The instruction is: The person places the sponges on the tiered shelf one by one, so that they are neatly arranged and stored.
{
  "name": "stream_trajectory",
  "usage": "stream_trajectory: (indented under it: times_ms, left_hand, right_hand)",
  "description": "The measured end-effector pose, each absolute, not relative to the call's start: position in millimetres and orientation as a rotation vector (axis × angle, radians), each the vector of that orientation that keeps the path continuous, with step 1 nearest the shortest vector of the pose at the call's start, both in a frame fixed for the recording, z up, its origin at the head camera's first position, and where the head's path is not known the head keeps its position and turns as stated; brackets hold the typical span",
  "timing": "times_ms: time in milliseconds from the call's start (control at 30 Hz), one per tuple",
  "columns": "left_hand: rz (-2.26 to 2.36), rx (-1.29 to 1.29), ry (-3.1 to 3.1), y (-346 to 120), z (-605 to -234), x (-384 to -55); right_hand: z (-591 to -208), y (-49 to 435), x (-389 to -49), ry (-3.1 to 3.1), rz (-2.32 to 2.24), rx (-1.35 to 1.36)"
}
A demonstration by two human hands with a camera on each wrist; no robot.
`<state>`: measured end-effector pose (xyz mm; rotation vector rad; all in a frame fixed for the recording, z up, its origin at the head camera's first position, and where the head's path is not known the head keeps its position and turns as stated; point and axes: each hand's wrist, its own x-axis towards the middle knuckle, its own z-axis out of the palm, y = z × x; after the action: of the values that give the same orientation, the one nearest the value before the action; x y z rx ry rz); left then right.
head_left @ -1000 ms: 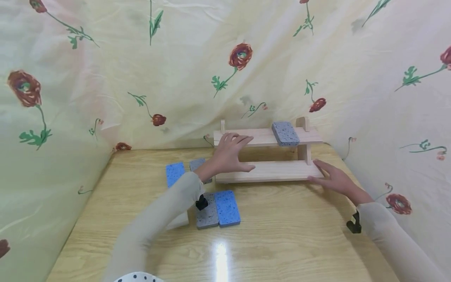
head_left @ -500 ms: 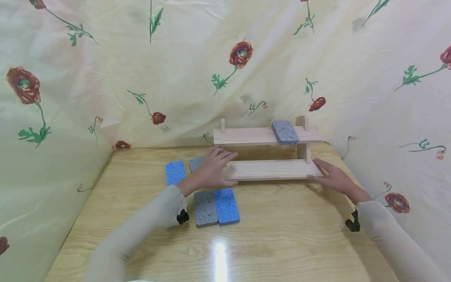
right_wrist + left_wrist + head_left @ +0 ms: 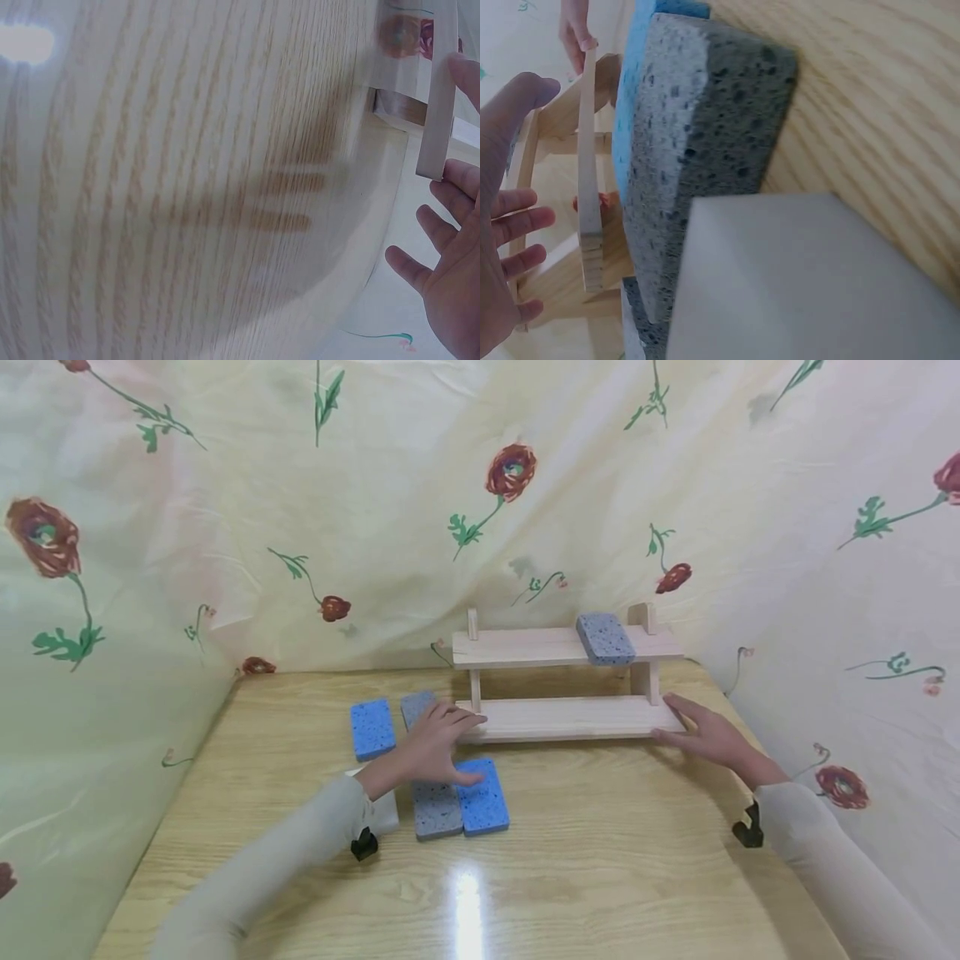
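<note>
A small two-tier wooden shelf [image 3: 555, 718] stands at the back, with a grey speckled sponge [image 3: 606, 639] lying on its upper board. My right hand [image 3: 705, 735] holds the right end of the lower board, thumb at the front edge; the right wrist view shows fingers [image 3: 457, 184] at the board's end. My left hand [image 3: 429, 750] is over the table just left of the shelf, fingers spread and holding nothing. Beneath and around it lie a blue sponge [image 3: 483, 806], a grey sponge [image 3: 437, 814] beside it, another blue sponge [image 3: 372, 729] and another grey one [image 3: 415, 706].
A white block [image 3: 386, 814] lies partly hidden under the left forearm; it looms large in the left wrist view. Flower-printed cloth [image 3: 375, 527] walls the wooden table [image 3: 600, 860] at the back and on both sides.
My left hand has moved from in front of the shelf's upper left, down and left, to above the sponges. The right hand keeps its place at the shelf's end.
</note>
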<state>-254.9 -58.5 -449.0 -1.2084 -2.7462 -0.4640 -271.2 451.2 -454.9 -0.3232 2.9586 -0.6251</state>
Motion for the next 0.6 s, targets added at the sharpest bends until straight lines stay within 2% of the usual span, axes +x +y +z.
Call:
stream_trajectory:
  times_ms: [600]
  left_hand:
    - [-0.488, -1.272, -2.865, -69, -459, -234]
  right_hand:
    - [-454, 452, -270, 2.956, -0.629, -0.318]
